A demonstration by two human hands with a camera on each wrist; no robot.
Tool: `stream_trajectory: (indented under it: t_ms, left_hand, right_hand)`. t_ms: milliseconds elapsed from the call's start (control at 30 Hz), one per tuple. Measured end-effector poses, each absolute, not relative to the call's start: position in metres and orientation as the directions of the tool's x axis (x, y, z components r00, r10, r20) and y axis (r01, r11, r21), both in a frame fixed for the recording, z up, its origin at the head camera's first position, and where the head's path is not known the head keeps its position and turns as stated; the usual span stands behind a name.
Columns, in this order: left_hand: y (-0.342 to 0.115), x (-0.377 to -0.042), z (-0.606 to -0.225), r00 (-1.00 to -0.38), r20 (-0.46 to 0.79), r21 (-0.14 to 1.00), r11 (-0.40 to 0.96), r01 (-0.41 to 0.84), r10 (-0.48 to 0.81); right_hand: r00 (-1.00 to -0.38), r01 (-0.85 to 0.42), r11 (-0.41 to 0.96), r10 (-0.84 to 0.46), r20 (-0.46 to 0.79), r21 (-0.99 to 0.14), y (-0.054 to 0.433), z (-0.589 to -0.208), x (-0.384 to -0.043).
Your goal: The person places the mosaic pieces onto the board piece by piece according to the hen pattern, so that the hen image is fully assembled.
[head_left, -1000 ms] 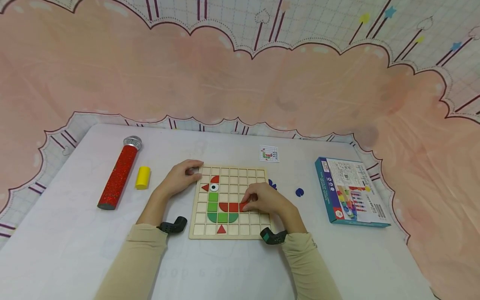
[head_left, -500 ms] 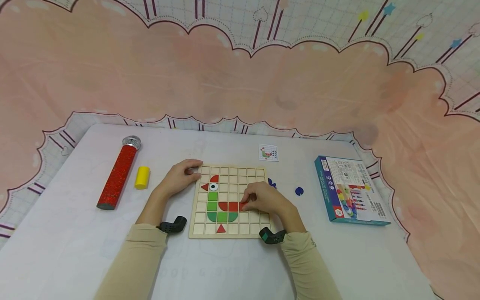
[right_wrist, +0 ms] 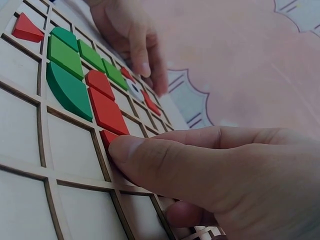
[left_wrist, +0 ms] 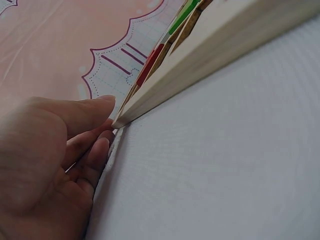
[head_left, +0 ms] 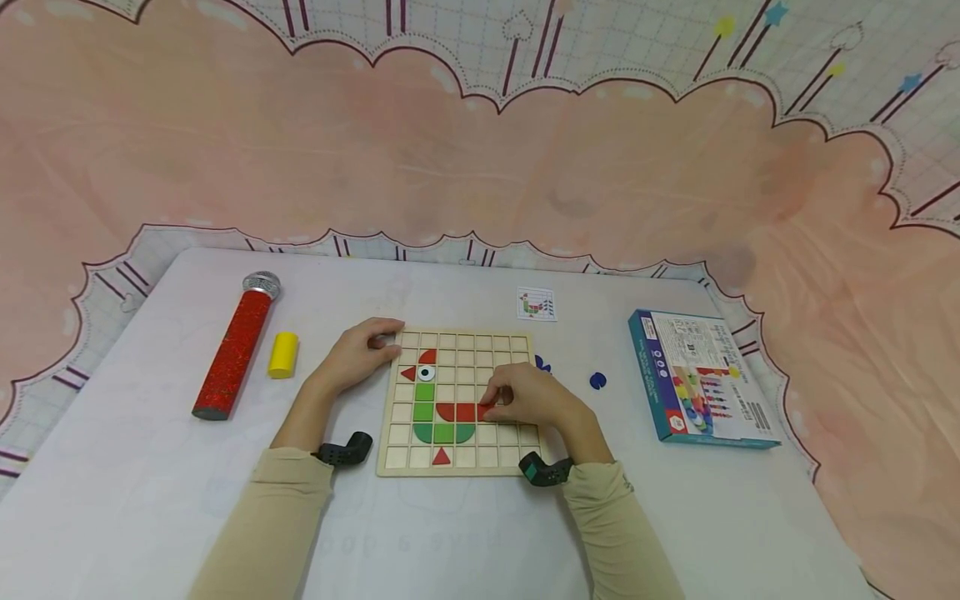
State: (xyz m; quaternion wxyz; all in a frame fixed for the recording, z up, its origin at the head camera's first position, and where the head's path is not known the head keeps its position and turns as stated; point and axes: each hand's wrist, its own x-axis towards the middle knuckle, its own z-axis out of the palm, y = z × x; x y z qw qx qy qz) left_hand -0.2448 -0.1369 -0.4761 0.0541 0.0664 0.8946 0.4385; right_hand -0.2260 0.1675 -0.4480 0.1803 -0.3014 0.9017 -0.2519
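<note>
A wooden grid board (head_left: 487, 457) lies on the white table, with green and red pieces and an eye piece set in its cells in a bird shape. My left hand (head_left: 358, 354) holds the board's far left corner, thumb and fingertips at the edge in the left wrist view. With thumb and finger my right hand (head_left: 531, 393) pinches a small red piece (right_wrist: 107, 137) at a cell beside the red square (right_wrist: 107, 111). Fingers cover most of that piece. A red triangle (head_left: 442, 457) sits in the nearest row.
Blue pieces (head_left: 597, 381) lie right of the board, some partly behind my right hand. A small picture card (head_left: 536, 305) is beyond it. A boxed set (head_left: 712, 375) lies farther right. On the left are a red microphone (head_left: 232, 354) and a yellow cylinder (head_left: 283, 355).
Both hands keep their places on the board and the red piece. The head view has shifted very slightly; nothing else visibly moves.
</note>
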Motion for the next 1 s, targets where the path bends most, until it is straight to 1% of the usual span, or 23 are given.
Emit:
stream_trajectory:
  t_ms: [267, 400, 500, 633, 733, 867, 1000]
  left_hand:
    - [-0.138, -0.245, -0.476, -0.986, -0.045, 0.79, 0.609, 0.062, 0.16]
    - [-0.138, -0.245, -0.477, -0.987, -0.041, 0.789, 0.611, 0.064, 0.156]
    - [-0.137, -0.245, -0.478, -0.987, -0.034, 0.792, 0.607, 0.068, 0.155]
    - [-0.138, -0.245, -0.478, -0.987, -0.034, 0.796, 0.602, 0.068, 0.156]
    - [-0.138, -0.244, -0.479, -0.988, -0.033, 0.796, 0.602, 0.067, 0.153]
    - [-0.138, -0.244, -0.48, -0.989, -0.02, 0.794, 0.603, 0.075, 0.148]
    - [-0.138, -0.244, -0.48, -0.99, -0.012, 0.789, 0.609, 0.079, 0.144]
  right_hand:
    - [-0.748, -0.453, 0.688, -0.639, -0.178, -0.566, 0.166, -0.444, -0.225]
    - [-0.751, -0.433, 0.682, -0.635, -0.183, -0.589, 0.168, -0.445, -0.226]
    - [-0.77, -0.396, 0.665, -0.617, -0.166, -0.633, 0.177, -0.447, -0.229]
    - [-0.828, -0.347, 0.646, -0.551, -0.101, -0.68, 0.201, -0.447, -0.237]
    - [-0.876, -0.308, 0.671, -0.476, -0.074, -0.674, 0.223, -0.447, -0.243]
    - [-0.912, -0.236, 0.73, -0.394, -0.113, -0.642, 0.247, -0.447, -0.246]
    - [-0.908, -0.189, 0.752, -0.379, -0.179, -0.632, 0.26, -0.446, -0.246]
